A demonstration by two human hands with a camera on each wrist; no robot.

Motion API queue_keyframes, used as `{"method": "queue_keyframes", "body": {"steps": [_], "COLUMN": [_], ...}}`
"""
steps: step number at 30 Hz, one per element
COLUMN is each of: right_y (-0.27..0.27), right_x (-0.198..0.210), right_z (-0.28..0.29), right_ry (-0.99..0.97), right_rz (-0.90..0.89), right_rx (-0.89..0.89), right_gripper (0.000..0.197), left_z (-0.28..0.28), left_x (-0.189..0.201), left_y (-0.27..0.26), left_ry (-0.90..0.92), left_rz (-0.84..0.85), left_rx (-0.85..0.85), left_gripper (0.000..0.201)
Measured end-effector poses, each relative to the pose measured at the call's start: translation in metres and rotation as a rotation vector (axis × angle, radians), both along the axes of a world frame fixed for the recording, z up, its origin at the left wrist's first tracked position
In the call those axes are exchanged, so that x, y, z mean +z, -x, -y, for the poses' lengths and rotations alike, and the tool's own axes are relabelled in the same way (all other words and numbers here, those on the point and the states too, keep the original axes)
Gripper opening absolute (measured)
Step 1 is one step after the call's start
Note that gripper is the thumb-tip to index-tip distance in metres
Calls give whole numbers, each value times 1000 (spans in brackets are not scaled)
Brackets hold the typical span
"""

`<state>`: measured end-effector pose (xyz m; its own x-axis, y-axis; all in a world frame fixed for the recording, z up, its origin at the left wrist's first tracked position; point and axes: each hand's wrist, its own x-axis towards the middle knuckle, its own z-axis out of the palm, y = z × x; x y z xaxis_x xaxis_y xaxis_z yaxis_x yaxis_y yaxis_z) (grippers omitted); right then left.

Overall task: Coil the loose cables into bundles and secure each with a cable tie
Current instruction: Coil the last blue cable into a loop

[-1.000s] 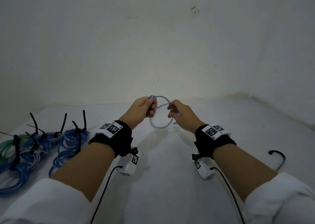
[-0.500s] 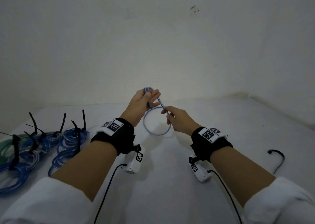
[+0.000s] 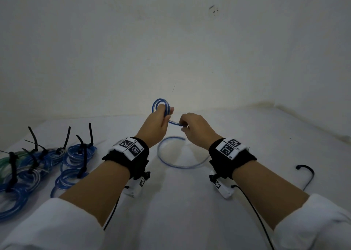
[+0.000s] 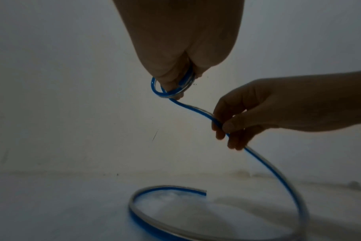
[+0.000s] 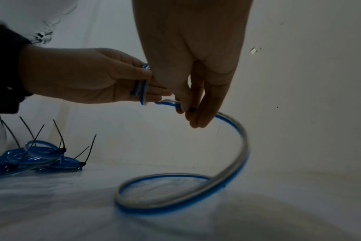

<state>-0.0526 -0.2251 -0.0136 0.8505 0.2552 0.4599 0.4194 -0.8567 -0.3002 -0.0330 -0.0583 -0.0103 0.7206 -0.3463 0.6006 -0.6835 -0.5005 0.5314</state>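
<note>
A blue, clear-sheathed cable [image 3: 182, 165] is part coiled. My left hand [image 3: 161, 116] grips a small coil of two or three turns [image 3: 161, 103] held upright above the white table. My right hand [image 3: 187, 125] pinches the same cable a short way along, between thumb and fingers. From there the loose tail [image 4: 278, 176] drops and curls in a wide loop on the table, its cut end [image 4: 204, 192] lying free. The right wrist view has the coil [image 5: 141, 91] in my left fingers [image 5: 155, 93] and the loop [image 5: 223, 184] below.
Several finished blue and green cable bundles [image 3: 76, 160] with black ties sticking up lie at the left of the table [image 3: 180, 211]. One loose black cable tie [image 3: 308, 173] lies at the right. A white wall stands close behind and to the right.
My left hand has risen with the coil, which now has more turns and looks smaller. My right hand slid along the cable, and the tail now lies looped on the table.
</note>
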Motion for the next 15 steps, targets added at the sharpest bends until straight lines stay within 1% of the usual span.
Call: {"method": "queue_keyframes", "body": {"steps": [3, 5, 8, 12, 15], "right_y": [0, -1, -2, -4, -5], "right_x": [4, 3, 0, -1, 2], "right_z": [2, 2, 0, -3, -4], "right_ry": [2, -14, -29, -41, -52], "right_rz": [55, 88, 169, 214, 208], "right_rx": [50, 87, 94, 115, 158], "right_gripper": [13, 13, 12, 10, 10], "left_z": [-3, -3, -1, 0, -4], "left_x": [-4, -5, -3, 1, -1], "left_y": [1, 4, 7, 8, 7], "left_ry": [-100, -145, -174, -281, -235], "left_rz": [-9, -62, -137, -156, -204], "left_rx": [14, 15, 0, -21, -53], "left_gripper": [14, 13, 15, 16, 23]}}
